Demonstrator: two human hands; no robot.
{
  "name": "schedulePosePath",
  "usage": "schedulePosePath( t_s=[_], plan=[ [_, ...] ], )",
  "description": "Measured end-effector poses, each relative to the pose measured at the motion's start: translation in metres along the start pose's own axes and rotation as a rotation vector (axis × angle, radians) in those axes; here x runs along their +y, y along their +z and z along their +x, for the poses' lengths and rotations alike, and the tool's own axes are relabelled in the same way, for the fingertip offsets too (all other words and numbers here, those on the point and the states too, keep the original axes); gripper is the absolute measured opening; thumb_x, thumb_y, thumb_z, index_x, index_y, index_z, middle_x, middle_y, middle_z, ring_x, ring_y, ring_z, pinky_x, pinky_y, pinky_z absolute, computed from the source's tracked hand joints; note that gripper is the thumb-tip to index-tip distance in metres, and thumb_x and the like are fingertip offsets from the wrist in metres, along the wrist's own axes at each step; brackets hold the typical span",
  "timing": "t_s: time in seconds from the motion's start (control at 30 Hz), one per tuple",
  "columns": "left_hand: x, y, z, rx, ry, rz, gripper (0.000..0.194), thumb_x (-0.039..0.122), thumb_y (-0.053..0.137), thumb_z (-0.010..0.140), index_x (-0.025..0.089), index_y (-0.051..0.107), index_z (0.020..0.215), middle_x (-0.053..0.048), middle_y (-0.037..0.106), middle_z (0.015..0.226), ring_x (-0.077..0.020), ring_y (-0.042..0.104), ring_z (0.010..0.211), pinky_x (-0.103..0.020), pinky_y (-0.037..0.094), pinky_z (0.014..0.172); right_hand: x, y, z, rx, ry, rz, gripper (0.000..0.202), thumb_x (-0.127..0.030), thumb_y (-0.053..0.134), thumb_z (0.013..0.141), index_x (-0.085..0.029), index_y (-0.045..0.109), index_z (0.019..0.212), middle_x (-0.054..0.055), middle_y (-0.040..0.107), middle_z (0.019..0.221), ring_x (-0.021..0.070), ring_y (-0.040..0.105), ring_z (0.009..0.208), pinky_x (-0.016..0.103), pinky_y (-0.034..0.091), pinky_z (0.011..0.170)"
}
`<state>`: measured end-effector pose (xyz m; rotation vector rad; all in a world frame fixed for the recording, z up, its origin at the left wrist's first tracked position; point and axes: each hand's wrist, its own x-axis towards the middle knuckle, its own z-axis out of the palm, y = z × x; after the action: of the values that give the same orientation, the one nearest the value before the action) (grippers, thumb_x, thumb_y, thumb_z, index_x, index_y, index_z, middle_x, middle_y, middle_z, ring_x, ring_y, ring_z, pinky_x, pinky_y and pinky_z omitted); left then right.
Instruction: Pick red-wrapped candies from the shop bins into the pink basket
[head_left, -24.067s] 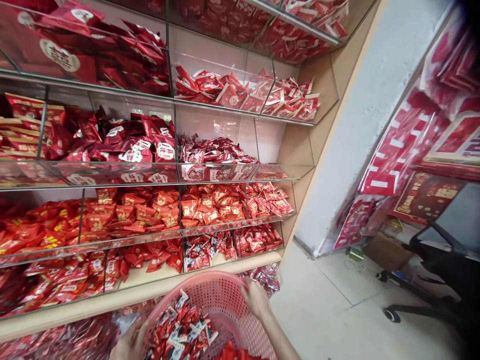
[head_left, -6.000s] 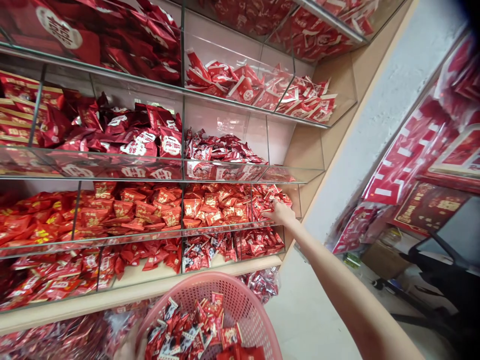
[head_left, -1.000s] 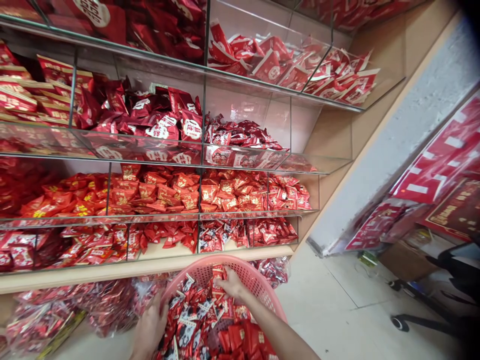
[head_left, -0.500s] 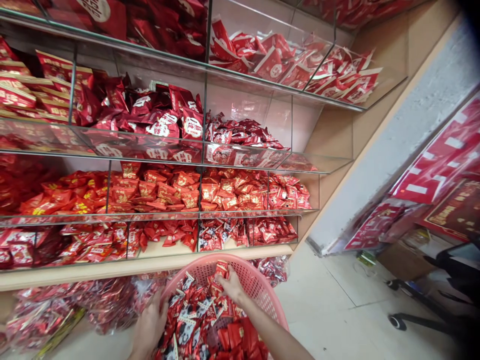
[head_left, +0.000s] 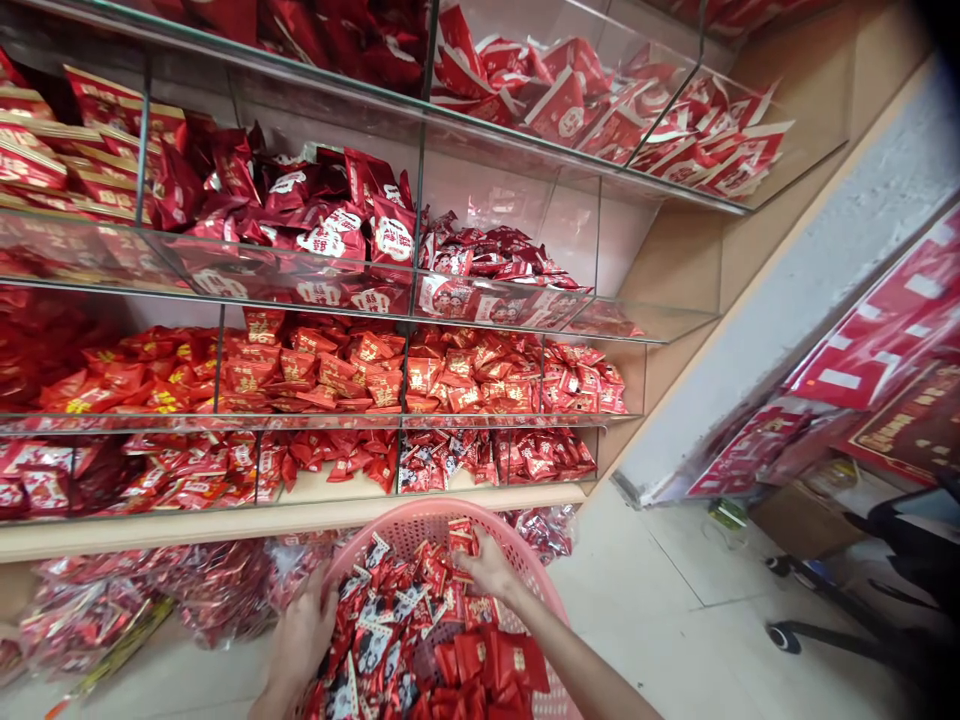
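A pink perforated plastic basket (head_left: 534, 560) stands low in front of the shelves, filled with small wrapped packets. Black-and-white panda-patterned packets (head_left: 373, 640) lie on its left side, and plain red packets (head_left: 517, 660) are heaped at the near right. My left hand (head_left: 301, 625) is closed over the basket's left rim, its fingertips partly hidden. Inside the far right part of the basket, my right hand (head_left: 486, 568) pinches a small red packet (head_left: 462, 535) between thumb and fingers. More red packets (head_left: 435, 565) lie just left of that hand.
Glass-fronted shelves (head_left: 337, 420) with compartments of red packets rise ahead. Clear bags of packets (head_left: 225, 590) lie on the floor below the bottom shelf board (head_left: 187, 525). At right are a grey pillar (head_left: 720, 370), hanging red goods (head_left: 862, 350) and a wheeled chair base (head_left: 825, 620).
My right hand has shifted slightly right inside the basket with the red packet. More red packets show beside and below it. My left hand stays at the rim, and the view has tilted slightly.
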<state>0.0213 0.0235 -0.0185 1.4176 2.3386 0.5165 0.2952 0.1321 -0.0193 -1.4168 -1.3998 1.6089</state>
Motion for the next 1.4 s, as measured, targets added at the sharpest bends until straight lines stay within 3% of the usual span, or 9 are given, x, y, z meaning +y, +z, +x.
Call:
schedulePosePath(
  t_s=[0.07,0.13,0.33,0.53,0.83,0.97,1.1,1.3,1.4],
  plan=[
    [-0.001,0.0,0.0,-0.004,-0.008,0.009,0.051,0.036,0.023,0.089,0.015,0.035,0.133,-0.012,0.061,0.116,-0.0243,0.061,0.1,-0.035,0.046,0.083,-0.004,-0.005,-0.001,0.072,-0.006,-0.173,0.071,-0.034,0.068,0.06,-0.017,0.044,0.125,0.003,0.061,0.079,0.0122,0.051,0.051,0.024,0.043,0.045],
    [-0.001,0.001,0.0,0.003,-0.01,0.021,0.051,0.037,0.023,0.089,0.015,0.036,0.133,-0.012,0.063,0.112,-0.0247,0.062,0.097,-0.035,0.047,0.08,-0.009,-0.007,-0.001,0.061,0.006,-0.219,0.068,-0.03,0.069,0.058,-0.017,0.047,0.121,-0.001,0.058,0.071,0.0114,0.051,0.052,0.024,0.043,0.047],
    [-0.002,0.001,0.0,0.012,-0.006,0.023,0.049,0.034,0.025,0.089,0.015,0.038,0.132,-0.01,0.064,0.11,-0.0223,0.062,0.098,-0.031,0.047,0.081,-0.019,-0.001,0.005,-0.094,0.164,-0.195,0.077,-0.03,0.067,0.062,-0.016,0.036,0.131,-0.011,0.042,0.05,0.0064,0.036,0.035,0.019,0.033,0.036],
    [-0.002,0.001,0.0,0.001,-0.005,0.022,0.051,0.035,0.023,0.089,0.014,0.034,0.134,-0.011,0.063,0.113,-0.0223,0.061,0.099,-0.03,0.047,0.081,-0.02,0.003,0.01,-0.152,0.251,-0.228,0.062,-0.03,0.065,0.07,-0.018,0.041,0.125,-0.009,0.042,0.049,0.0075,0.039,0.033,0.019,0.034,0.035],
    [0.003,-0.003,-0.001,-0.019,-0.031,0.012,0.052,0.037,0.023,0.089,0.014,0.035,0.134,-0.013,0.061,0.115,-0.0259,0.06,0.101,-0.036,0.046,0.081,-0.013,-0.004,0.015,-0.197,0.206,-0.281,0.063,-0.035,0.057,0.078,-0.013,0.036,0.134,-0.004,0.05,0.054,0.0083,0.043,0.037,0.019,0.036,0.035],
    [0.003,-0.003,-0.001,-0.024,-0.028,0.004,0.052,0.036,0.022,0.089,0.014,0.034,0.134,-0.013,0.059,0.119,-0.0261,0.059,0.103,-0.036,0.046,0.082,-0.015,-0.003,0.008,-0.127,0.149,-0.293,0.066,-0.036,0.064,0.072,-0.019,0.04,0.131,-0.001,0.058,0.062,0.0089,0.044,0.043,0.022,0.04,0.04],
    [0.001,-0.002,0.0,-0.037,-0.026,0.038,0.051,0.035,0.022,0.089,0.014,0.035,0.134,-0.014,0.061,0.115,-0.0274,0.06,0.1,-0.038,0.045,0.084,-0.014,-0.008,0.001,-0.079,0.105,-0.31,0.064,-0.035,0.07,0.065,-0.018,0.05,0.123,0.002,0.062,0.073,0.0102,0.048,0.049,0.023,0.043,0.042],
    [0.001,-0.001,0.0,-0.029,-0.023,0.016,0.052,0.039,0.021,0.089,0.016,0.033,0.135,-0.013,0.06,0.117,-0.0269,0.059,0.102,-0.038,0.045,0.083,-0.009,-0.007,0.0,-0.063,0.092,-0.291,0.051,-0.034,0.065,0.07,-0.017,0.055,0.117,-0.001,0.057,0.064,0.0097,0.047,0.047,0.024,0.045,0.043],
    [-0.002,0.001,0.001,-0.028,-0.02,0.007,0.051,0.035,0.022,0.089,0.014,0.034,0.135,-0.013,0.057,0.122,-0.0259,0.057,0.106,-0.037,0.044,0.087,-0.004,-0.002,0.005,-0.051,0.044,-0.395,0.049,-0.03,0.061,0.072,-0.016,0.054,0.119,0.0,0.059,0.066,0.0102,0.049,0.049,0.024,0.046,0.047]
  ],
)
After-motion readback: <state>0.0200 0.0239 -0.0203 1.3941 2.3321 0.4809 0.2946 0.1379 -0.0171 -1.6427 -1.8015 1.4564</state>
